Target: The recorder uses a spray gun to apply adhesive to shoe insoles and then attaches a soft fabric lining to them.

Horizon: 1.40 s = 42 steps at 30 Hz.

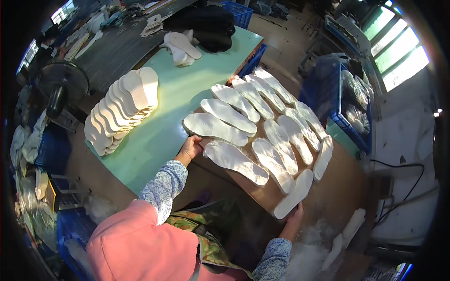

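Note:
A brown board (258, 195) lies in front of me, tilted across the view and covered with rows of white fluffy insoles (228, 117). At its left edge, my left hand (190, 149) is closed on the board beside a fuzzy insole (236, 162); some of the fingers are out of sight. My right hand (294, 217) grips the near corner, just under the end of a smoother white insole (294, 194). The board hides part of its fingers. Both forearms wear blue-and-white patterned sleeves.
On the green tabletop (171, 100) stand overlapping stacks of cream insoles (124, 105). Farther back are loose white insoles (182, 48) and a black bundle (206, 25). A fan (58, 89) stands left; a blue crate (349, 100) with bagged goods stands right. White fluff (311, 253) lies near my right arm.

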{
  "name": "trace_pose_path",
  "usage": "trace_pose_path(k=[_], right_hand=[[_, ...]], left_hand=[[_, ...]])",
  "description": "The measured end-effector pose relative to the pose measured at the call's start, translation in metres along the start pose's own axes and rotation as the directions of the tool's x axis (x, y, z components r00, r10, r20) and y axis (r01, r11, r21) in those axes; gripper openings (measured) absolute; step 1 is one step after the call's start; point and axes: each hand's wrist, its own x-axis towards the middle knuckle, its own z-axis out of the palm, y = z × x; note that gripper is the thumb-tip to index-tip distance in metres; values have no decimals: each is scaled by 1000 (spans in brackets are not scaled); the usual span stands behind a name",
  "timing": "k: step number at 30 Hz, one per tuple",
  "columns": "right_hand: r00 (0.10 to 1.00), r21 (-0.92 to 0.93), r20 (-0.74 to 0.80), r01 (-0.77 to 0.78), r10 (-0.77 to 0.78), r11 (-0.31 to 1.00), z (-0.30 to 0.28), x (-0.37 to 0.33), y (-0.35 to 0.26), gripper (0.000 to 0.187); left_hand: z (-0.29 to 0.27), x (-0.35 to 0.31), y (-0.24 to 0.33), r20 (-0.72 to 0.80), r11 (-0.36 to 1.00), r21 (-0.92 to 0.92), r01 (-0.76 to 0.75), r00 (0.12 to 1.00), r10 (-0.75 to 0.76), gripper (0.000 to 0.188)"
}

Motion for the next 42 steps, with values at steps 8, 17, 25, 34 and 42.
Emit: trace_pose_path(k=[8, 17, 25, 34, 42], right_hand=[[933, -452, 182, 359, -310, 816, 22, -66, -6, 42], [940, -348, 307, 257, -149, 902, -4, -174, -32, 42], [829, -492, 557, 383, -56, 782, 38, -286, -9, 44], [783, -493, 605, 227, 144, 840, 109, -419, 145, 39], [577, -555, 728, 178, 371, 812, 202, -560, 383, 29]], left_hand=[[-16, -75, -6, 95, 999, 4, -47, 994, 47, 43], [-55, -344, -50, 11, 981, -100, -169, 985, 171, 48], [-178, -558, -73, -75, 869, -246, -429, 902, 424, 29], [-300, -773, -47, -396, 631, -179, -755, 642, 656, 58], [-475, -967, 11, -485, 391, -195, -899, 435, 759, 52]])
